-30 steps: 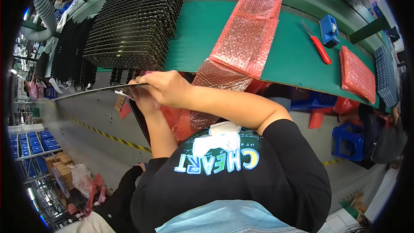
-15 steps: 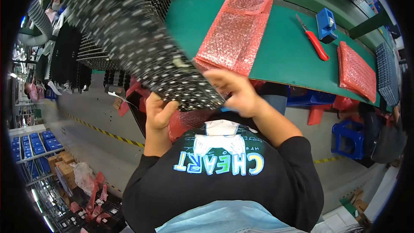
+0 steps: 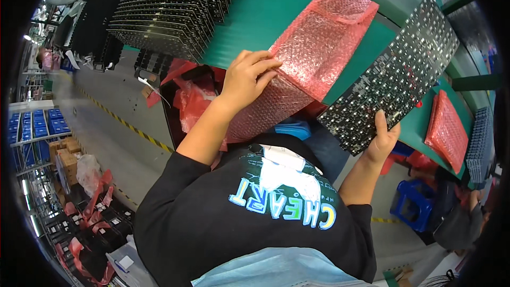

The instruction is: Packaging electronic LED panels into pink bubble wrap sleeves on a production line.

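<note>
A long black circuit board (image 3: pixel 396 69), dotted with small pale components, is held up at its near end by my right hand (image 3: pixel 381 141), with the thumb over its face. My left hand (image 3: pixel 247 78) has its fingertips closed on the edge of a red bubble-wrap bag (image 3: pixel 324 48). This bag lies slanted on the green table (image 3: pixel 239 37), its near part hanging over the front edge. The board stands to the right of the bag, apart from it, and covers part of the table behind.
Many similar boards stand in a row (image 3: pixel 164 16) at the back left. Another red bubble-wrap bag (image 3: pixel 446 130) lies at the right beside stacked grey-blue trays (image 3: pixel 479 143). A blue stool (image 3: pixel 411 204) and another person's arm (image 3: pixel 462 223) are at the lower right.
The circuit board has swung from the left, where both hands were at it, to the right in my right hand. My left hand has moved onto the bubble-wrap bag. The view has turned somewhat.
</note>
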{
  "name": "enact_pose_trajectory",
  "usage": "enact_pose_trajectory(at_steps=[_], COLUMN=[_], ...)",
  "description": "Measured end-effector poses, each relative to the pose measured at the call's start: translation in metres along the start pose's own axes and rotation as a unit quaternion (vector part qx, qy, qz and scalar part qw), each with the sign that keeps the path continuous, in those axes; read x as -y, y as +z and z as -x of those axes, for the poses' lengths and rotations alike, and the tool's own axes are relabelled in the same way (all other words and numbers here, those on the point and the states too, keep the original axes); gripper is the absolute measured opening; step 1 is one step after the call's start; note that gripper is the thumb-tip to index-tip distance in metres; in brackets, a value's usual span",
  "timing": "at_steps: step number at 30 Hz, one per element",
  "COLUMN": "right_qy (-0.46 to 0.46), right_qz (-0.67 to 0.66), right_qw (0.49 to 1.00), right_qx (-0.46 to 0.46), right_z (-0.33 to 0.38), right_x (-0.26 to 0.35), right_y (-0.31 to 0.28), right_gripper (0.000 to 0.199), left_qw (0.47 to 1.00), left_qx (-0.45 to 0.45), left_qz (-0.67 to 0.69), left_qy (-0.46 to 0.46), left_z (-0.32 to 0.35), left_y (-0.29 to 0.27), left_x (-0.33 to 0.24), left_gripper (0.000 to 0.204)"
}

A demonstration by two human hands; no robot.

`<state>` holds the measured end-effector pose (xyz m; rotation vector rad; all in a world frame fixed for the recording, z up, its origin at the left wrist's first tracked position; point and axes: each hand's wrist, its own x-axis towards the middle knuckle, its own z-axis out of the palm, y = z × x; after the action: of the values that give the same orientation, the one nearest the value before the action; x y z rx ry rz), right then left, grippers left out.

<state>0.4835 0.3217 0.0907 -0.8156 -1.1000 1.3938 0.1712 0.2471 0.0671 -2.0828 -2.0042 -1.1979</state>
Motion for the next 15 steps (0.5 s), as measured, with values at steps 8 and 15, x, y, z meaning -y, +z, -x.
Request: enact_pose_trajectory(at_steps=[8,15], right_qy=[0.027,0.038], right_qz=[0.021,-0.001], right_qw=[0.999,0.999], right_qx=[-0.006,-0.008], right_z=[-0.003,-0.010], right_x=[-0.009,-0.004], right_y=[-0.012,0.007], right_gripper=[0.037,0.038], left_qw=[0.993,0.998], left_qx=[-0.019,0.026], left_qz=[-0.114,-0.064], left_qy=[0.028,0.009], left_z=[0.030,0.016], left_y=[0.007,0.001], left_x=[0.007,-0.009], left_gripper=[0.028,0.037])
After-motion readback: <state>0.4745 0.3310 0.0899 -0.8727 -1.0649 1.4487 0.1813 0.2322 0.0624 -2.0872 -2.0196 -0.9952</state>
